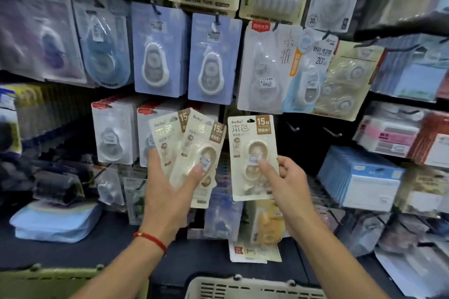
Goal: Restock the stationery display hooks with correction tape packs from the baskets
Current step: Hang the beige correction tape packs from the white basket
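Three cream-carded correction tape packs in hand: left hand (167, 192) pinches two fanned packs (194, 150), right hand (284, 182) pinches one pack (252, 153); bare black hooks (292, 127) await.

Bare forearms, no sleeves showing; a thin red cord bracelet (151, 240) circles the left wrist.

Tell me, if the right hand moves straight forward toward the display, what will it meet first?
Probably the dark back panel, near the bare hooks. The right hand holds a cream pack upright before that gap; depth is unclear, so a hook tip may touch first.
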Motion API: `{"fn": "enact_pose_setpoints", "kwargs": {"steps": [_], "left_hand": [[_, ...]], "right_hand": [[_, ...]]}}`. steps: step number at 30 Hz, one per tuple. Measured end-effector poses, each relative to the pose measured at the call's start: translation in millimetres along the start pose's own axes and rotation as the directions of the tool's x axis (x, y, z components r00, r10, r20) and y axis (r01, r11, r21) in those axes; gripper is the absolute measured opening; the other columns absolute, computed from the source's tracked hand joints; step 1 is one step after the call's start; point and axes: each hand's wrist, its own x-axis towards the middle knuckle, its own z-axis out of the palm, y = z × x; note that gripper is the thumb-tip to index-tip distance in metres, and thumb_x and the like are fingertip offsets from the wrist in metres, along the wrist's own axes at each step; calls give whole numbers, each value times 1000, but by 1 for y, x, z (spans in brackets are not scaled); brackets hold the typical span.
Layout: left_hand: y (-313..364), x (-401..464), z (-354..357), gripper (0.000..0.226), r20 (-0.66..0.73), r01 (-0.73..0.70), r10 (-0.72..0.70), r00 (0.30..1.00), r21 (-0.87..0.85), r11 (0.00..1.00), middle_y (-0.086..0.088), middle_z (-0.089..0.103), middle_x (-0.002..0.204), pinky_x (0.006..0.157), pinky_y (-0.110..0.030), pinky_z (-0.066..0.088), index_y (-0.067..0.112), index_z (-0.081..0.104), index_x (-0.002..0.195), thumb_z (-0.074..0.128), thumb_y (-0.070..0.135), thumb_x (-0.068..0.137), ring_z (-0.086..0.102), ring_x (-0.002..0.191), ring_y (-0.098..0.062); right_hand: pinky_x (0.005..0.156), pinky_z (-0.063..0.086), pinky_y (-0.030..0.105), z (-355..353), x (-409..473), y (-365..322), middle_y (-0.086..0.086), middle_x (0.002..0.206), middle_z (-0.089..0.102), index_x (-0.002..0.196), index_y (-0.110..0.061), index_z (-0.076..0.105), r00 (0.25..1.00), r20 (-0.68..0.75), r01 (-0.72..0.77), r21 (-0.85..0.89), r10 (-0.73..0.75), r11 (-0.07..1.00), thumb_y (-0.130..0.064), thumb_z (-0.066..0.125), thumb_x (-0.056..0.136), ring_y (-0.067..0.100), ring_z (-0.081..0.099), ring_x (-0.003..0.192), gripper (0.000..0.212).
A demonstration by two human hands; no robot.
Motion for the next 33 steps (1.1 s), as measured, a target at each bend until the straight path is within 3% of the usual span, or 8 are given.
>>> {"fn": "enact_pose_setpoints", "kwargs": {"steps": [8,11,16,19,22,25,28,33], "left_hand": [[-3,8,-1,71,-44,20,-26,999,-137,990,26,69,121,80,-11,56,26,45,143,82,31,82,68,110,5],[-10,7,-2,67,-46,45,-53,998,-159,986,25,69,122,87,-16,58,30,46,141,83,24,85,68,111,3],[-20,8,-2,64,-24,110,-116,993,-177,978,23,72,118,86,-36,62,42,52,127,88,19,80,71,107,0],[-22,7,-3,63,-20,110,-114,993,-162,981,23,71,119,83,-41,64,47,54,121,91,20,78,71,107,0],[-23,6,-5,63,1,129,-130,991,-157,979,25,70,118,81,-38,65,51,55,117,92,23,75,71,105,1],[-22,6,-6,68,28,178,-176,984,-207,962,21,72,118,80,-39,66,45,55,122,94,20,72,72,105,-1],[-19,5,0,79,73,208,-196,978,-238,949,19,71,122,84,-37,65,36,53,131,95,16,68,71,110,-2],[-16,0,8,81,155,229,-192,969,-275,934,17,73,121,83,-34,65,36,53,131,95,26,63,72,110,-4]], "right_hand": [[73,60,37,28,12,16,-14,92,79,101,-35,68,982,-183,31,-108,-50,994,-65,70,83,6,76,82,35],[73,53,29,42,36,25,-12,90,76,98,-33,67,971,-227,34,-180,-75,983,-57,69,91,8,73,88,25],[106,47,41,58,101,37,12,144,63,148,-12,56,968,-250,-115,-382,17,917,-55,60,100,35,56,134,64],[97,47,41,52,132,39,25,138,62,137,-2,61,967,-200,-241,-541,155,805,-47,45,109,43,59,125,56],[97,47,41,47,125,31,22,135,63,133,-6,62,986,-106,-165,-632,126,757,-41,41,110,40,59,123,48],[96,54,47,43,70,26,1,109,75,118,-25,72,996,79,3,-443,35,897,-52,44,105,23,69,104,41],[78,62,37,43,7,20,-5,94,77,104,-34,76,969,243,13,-215,40,976,-71,45,95,16,72,86,50],[73,60,25,51,-25,18,-3,97,80,115,-14,65,971,221,-83,-46,91,995,-53,66,93,12,77,89,45]]}}
